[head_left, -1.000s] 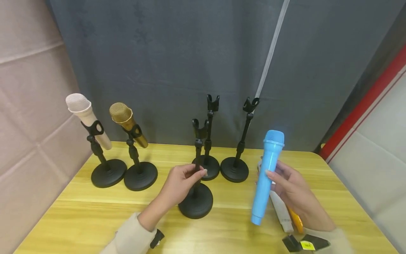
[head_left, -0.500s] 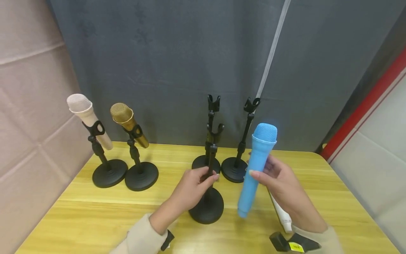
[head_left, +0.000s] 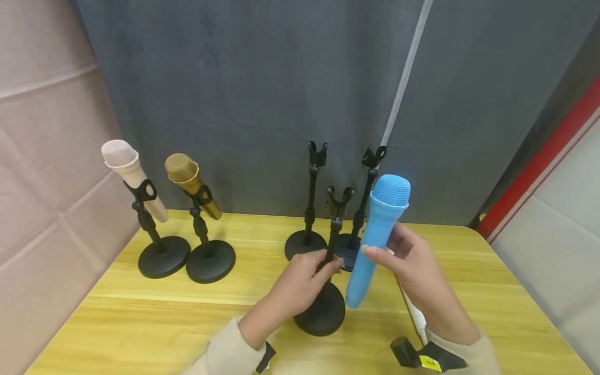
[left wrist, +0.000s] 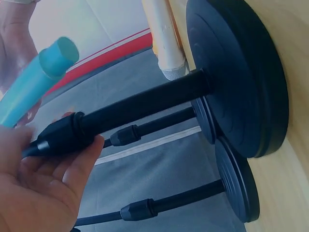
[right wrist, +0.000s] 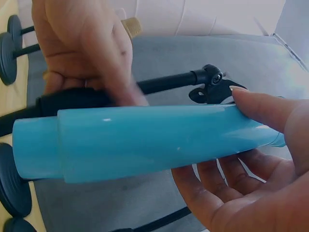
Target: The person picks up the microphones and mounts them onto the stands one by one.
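Note:
My left hand [head_left: 304,281] grips the pole of a black desktop microphone stand [head_left: 323,312], whose forked clip [head_left: 338,202] points up with nothing in it. The pole leans a little to the right. In the left wrist view, fingers and thumb wrap the collar [left wrist: 63,133] of that pole. Just to the right, my right hand [head_left: 417,271] holds a blue microphone [head_left: 379,229], mesh head up and tail slanting down to the left. The right wrist view has thumb and fingers on either side of the blue body [right wrist: 130,140], close beside the stand's clip [right wrist: 215,89].
Two more black stands [head_left: 305,245] [head_left: 348,250] with bare clips stand behind the hands. On the left, a white microphone [head_left: 133,172] and a gold microphone [head_left: 189,179] sit in stands. A white cylinder [left wrist: 166,38] with a mesh end lies by my right wrist, something orange beside it.
My left hand has carried the stand to the right and slightly nearer. My right hand has brought the blue microphone left towards it, its head tilting more to the viewer.

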`<state>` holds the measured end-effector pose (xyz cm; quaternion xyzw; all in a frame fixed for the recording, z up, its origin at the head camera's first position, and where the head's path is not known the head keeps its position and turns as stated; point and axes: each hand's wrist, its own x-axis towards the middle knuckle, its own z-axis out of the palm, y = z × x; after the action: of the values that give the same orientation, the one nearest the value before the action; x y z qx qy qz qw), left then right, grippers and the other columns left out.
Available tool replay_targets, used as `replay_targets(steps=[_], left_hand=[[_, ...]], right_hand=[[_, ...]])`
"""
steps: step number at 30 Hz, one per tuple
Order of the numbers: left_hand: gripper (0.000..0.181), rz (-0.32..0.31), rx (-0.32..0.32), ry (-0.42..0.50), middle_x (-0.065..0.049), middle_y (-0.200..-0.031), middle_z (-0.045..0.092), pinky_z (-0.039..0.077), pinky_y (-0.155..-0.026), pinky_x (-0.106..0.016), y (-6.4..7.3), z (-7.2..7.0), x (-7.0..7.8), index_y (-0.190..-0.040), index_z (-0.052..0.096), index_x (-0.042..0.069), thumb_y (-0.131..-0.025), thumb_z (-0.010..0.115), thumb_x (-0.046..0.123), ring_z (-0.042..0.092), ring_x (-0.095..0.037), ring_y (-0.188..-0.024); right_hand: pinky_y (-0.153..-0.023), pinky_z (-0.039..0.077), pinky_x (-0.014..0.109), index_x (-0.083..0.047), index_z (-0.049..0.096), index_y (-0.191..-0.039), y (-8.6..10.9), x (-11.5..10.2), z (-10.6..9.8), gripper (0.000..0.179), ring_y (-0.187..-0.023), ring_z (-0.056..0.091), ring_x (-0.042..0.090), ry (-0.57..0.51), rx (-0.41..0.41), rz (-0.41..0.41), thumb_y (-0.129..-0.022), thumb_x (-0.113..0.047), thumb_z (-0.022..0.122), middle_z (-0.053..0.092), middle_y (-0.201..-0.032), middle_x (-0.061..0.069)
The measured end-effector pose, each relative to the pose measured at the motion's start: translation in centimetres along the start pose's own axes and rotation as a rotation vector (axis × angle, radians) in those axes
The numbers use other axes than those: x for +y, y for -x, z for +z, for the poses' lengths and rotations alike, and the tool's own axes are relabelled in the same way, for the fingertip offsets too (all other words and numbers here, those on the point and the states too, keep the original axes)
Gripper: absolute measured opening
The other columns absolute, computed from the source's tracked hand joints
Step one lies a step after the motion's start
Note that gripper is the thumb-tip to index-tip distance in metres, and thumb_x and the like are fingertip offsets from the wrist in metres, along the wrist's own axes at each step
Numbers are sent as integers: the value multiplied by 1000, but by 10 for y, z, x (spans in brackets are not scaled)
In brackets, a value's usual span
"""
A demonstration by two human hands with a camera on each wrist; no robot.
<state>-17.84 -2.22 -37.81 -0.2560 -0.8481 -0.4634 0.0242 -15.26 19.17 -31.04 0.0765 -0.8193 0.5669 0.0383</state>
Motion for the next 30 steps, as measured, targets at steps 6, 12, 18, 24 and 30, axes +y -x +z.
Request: replay_targets(steps=[6,12,18,24,30], left_hand=[[29,24,0,1,5,-98,77,58,-88,-29,2,3,-3,-110,67,18,-109,45,37,70,-6,-95],[24,36,12,25,7,-94,76,55,-81,-24,0,5,-6,-99,69,21,-106,51,35,67,-6,-88],[23,26,46,33,8,-93,76,55,-82,-24,0,10,-7,-97,70,23,-105,53,36,65,-4,-88],[25,52,119,46,7,-94,76,56,-82,-24,4,20,-8,-95,70,20,-104,54,37,69,-6,-92],[27,82,124,40,6,-93,77,56,-80,-23,6,20,-8,-95,69,19,-104,52,38,71,-7,-91]], right_hand=[[-110,48,47,-11,45,-149,-2,-9,-7,64,-133,58,27,54,27,-8,-95,-32,72,60,-144,11],[-101,51,18,-13,49,-145,-9,-17,-8,55,-124,64,9,17,56,-109,-96,-24,72,63,-139,11],[-101,50,17,-17,51,-144,-14,-28,-6,54,-120,66,8,50,139,-193,-95,-22,73,64,-135,14],[-107,50,28,-19,52,-144,-19,-47,0,53,-127,64,18,22,215,-266,-95,-22,72,65,-134,11],[-110,48,28,-17,53,-142,-28,-65,9,51,-131,61,21,-62,229,-375,-94,-16,72,65,-135,9]])
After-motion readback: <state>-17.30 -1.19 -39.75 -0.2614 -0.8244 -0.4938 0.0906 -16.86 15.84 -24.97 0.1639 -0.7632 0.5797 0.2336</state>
